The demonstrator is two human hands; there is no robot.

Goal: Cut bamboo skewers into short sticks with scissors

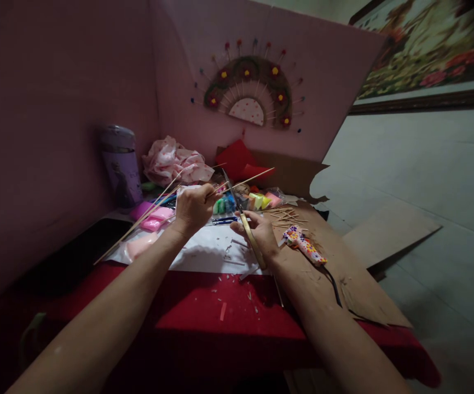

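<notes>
Knife against stick, both grips occupied

Left grip [196,205]: fingers curled tightly, grasping a thin stick [255,177]. Its free end slants up and to the right, past the knuckles. Other long sticks [132,225] run from the lower left up behind the left wrist; cannot tell whether the same fingers hold them too.

Right grip [262,232]: closed on the wooden handle of a knife [252,241]. Dark blade points up and away, crossing the thin stick just beside the left grip. Contact between blade and stick cannot be confirmed from this angle. Both are raised over the middle of the surface [204,293], which is draped in red cloth.

Below: white paper [198,249], strewn with small scraps. Right side: brown cardboard [356,290] bearing a pile of short sticks [282,217] and a flower-patterned glue gun [306,246] with black cord.

Behind the grips: colored packets [257,201], crumpled pink material [175,161], red sheet [235,158]. Purple tumbler [121,164] stands upright at left. Pink panel at the back carries a semicircular ornament [260,68] with yellow-centered flowers.
</notes>
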